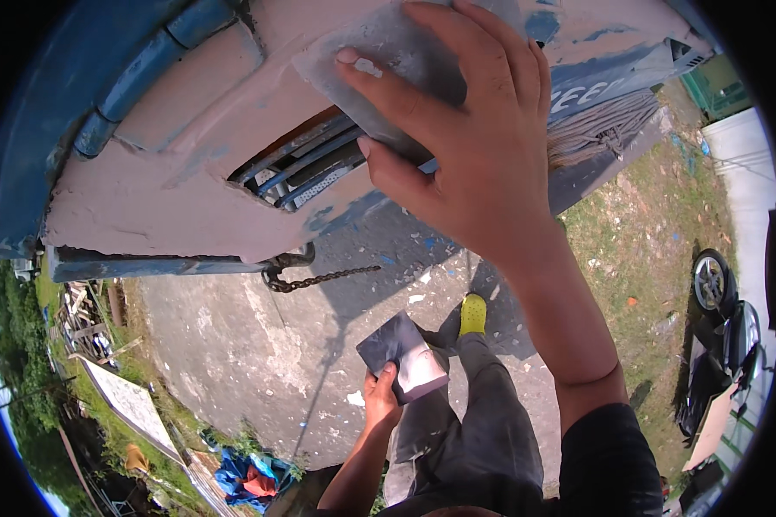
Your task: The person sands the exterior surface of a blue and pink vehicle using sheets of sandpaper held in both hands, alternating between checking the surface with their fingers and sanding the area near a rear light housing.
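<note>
My right hand [483, 138] is raised to a vehicle's body panel [147, 189], coated in pinkish filler with blue paint showing through. Its fingers spread over a smeared grey flat sheet [414, 65], pressing it to the panel above a slatted opening [306, 164]. The thumb lies by the sheet's lower edge. Lower down, in front of my legs, my left hand [383, 396] grips a flat rectangular board [388, 340]. That board is dark grey on its upper part and pale pinkish on its lower part. My left thumb rests on top; the fingers beneath are hidden.
Below the panel a rusty chain [328, 280] hangs from a hook. Bundled rope [603, 129] lies along the vehicle to the right. A motorcycle [724, 345] stands at far right. Scrap wood [86, 319] and a blue tarp [246, 474] are at left on the ground.
</note>
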